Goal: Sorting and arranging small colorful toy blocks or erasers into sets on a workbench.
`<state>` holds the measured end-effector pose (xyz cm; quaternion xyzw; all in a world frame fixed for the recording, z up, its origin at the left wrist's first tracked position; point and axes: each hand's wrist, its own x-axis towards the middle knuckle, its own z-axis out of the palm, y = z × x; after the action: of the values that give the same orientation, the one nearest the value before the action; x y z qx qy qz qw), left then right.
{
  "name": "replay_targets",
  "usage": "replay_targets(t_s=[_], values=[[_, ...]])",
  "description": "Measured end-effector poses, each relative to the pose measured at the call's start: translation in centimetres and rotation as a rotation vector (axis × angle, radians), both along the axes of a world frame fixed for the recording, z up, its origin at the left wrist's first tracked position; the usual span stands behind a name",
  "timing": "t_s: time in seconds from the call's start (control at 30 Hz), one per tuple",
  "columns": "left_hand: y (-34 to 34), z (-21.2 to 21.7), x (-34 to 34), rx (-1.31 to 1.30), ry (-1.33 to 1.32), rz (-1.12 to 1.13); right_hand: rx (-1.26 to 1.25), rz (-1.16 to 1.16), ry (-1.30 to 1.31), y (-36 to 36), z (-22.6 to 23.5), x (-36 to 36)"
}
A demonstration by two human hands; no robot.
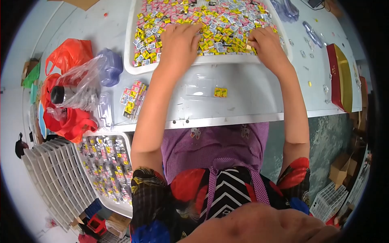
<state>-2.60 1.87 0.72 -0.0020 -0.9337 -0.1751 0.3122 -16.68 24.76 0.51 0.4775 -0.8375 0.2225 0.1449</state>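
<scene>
Left hand point(178, 42) spread flat, right hand point(265, 42) pinching among small yellow-and-pink wrapped pieces point(227, 24) heaped straight ahead in shallow white plastic tray point(130, 60).

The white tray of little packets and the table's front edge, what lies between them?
In the head view, a clear plastic blister holding two yellow packets lies between the white tray and the table edge.

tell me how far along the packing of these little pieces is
Done: one filled clear blister lies left on the table, and a lower tray holds many more. In hand: left hand and right hand pick in the white tray; the open blister holds two yellow pieces. Left: most of the heap.
</scene>
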Motion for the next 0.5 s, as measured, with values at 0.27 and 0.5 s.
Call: replay_targets(t_s=[0.27, 0.5], values=[[0.3, 1.1, -5.8, -0.151, -0.394, 0.114, -0.106, 0.094, -0.101, 0.2, -1.1, -1.0], [0.8, 2.7, -4.3, -0.041, -0.376, 0.085, -0.226, 0.128, -0.211, 1.4, 1.8, 6.6]])
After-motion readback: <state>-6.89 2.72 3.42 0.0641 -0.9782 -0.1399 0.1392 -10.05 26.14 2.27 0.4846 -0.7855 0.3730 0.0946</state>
